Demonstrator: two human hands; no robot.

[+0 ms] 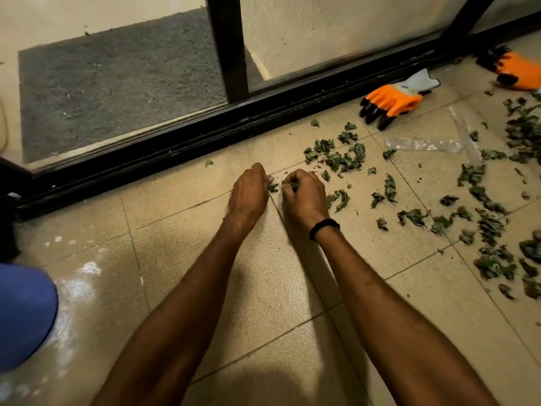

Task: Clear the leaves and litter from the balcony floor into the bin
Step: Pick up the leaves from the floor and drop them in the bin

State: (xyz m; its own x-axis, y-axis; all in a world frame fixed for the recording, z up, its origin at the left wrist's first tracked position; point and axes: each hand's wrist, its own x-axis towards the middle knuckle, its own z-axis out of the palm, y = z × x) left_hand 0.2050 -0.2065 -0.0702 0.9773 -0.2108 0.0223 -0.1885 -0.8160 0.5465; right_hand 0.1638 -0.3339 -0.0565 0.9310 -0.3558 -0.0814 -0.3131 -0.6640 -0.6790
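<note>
Green leaves (292,184) are pinched by the right hand (303,197); the left hand (248,194) grip is hidden, curled.

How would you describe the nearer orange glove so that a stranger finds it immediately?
Follow the black door track to the right. The glove lies flat on the tiles just below it. Unlike the other glove in the corner, it shows a grey cuff and black fingertips.

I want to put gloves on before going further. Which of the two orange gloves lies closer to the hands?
The orange glove with black fingertips and a grey cuff, lying whole beside the door track. The other glove sits farther off at the frame's right edge.
</note>
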